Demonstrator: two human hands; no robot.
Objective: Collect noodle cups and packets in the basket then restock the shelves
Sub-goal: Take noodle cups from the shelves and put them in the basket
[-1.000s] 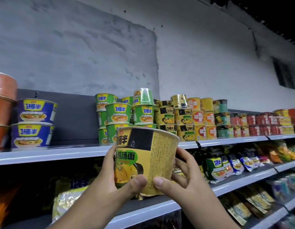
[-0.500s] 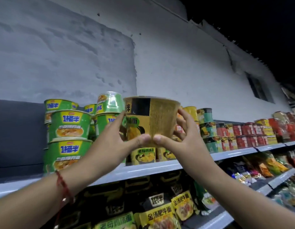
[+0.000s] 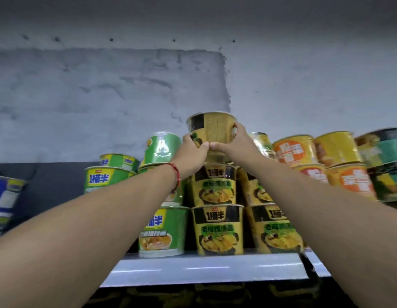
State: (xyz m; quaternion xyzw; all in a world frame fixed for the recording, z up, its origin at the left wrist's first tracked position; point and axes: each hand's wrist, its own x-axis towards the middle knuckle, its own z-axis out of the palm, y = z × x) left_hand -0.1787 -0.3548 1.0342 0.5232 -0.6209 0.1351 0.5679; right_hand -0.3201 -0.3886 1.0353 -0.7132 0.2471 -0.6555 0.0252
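A yellow and black noodle cup (image 3: 212,127) is held upright at the top of a stack of two matching yellow cups (image 3: 216,207) on the top shelf (image 3: 204,267). My left hand (image 3: 192,152) grips its lower left side and my right hand (image 3: 235,141) grips its lower right side, thumbs meeting under its front. Its base is hidden by my fingers, so I cannot tell whether it rests on the cup below. A red string circles my left wrist.
Green noodle cups (image 3: 162,230) stand stacked left of the yellow stack, a blue one (image 3: 4,196) at far left. Another yellow stack (image 3: 273,227) and orange cups (image 3: 348,172) fill the right. A grey wall rises behind the shelf.
Both hands have raised the yellow cup from chest height up to the top of the yellow stack. The view has tilted upward and closer to the top shelf.
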